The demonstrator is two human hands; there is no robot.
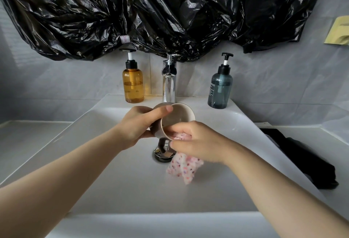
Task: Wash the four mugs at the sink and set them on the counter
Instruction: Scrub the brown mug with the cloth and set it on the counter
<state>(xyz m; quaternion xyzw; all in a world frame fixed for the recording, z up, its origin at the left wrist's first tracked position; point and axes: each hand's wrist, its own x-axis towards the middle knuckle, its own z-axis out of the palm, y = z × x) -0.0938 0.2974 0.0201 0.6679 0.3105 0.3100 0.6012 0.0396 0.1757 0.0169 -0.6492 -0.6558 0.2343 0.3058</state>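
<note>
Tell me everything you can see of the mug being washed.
The mug looks ceramic, pale beige inside with a thin dark rim. It is tipped on its side, mouth toward the camera, held over the sink just below the faucet. The left hand grips its body, thumb across the upper rim; the right hand presses a spotted cloth to its lower rim.

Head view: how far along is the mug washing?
Done: nothing washed shows on the counter. In hand: left hand grips one tilted mug over the sink; right hand holds a spotted cloth at its rim. Left: setting it down; other mugs out of view.
</note>
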